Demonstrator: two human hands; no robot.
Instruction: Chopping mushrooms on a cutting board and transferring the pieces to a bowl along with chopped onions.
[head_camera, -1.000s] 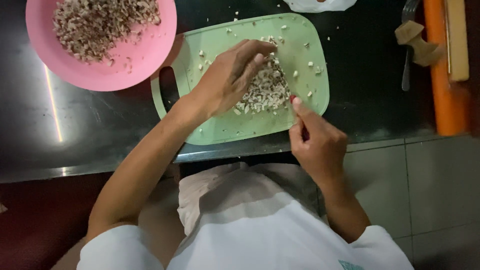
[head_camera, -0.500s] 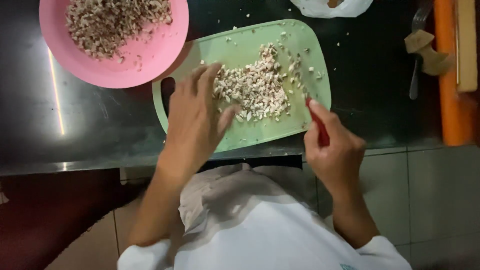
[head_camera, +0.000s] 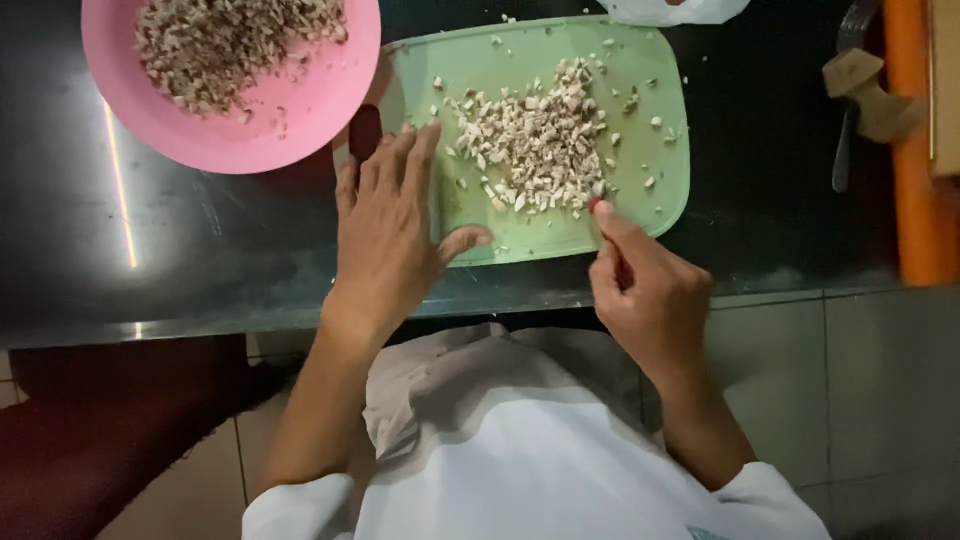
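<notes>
Chopped pale bits (head_camera: 535, 150) sit heaped mid-board on the green cutting board (head_camera: 660, 200), at the dark counter's (head_camera: 200, 270) near edge. What changed: a second ago our left hand (head_camera: 395, 235) was cupped over the heap; now it's off it, lying flat with fingers spread on the board's left end by the handle hole, thumb out toward the heap, holding nothing. Heap is fully uncovered and looks more spread out than before. Our right hand (head_camera: 650, 290) has stayed at the board's near right edge, curled around something slim with a red bit showing at the fingertip; can't tell what it is, likely a knife handle. Pink bowl (head_camera: 330, 110), upper left, touches the board's corner and already holds similar chopped stuff. We read it as gathering paused, left hand now just steadying the board.
</notes>
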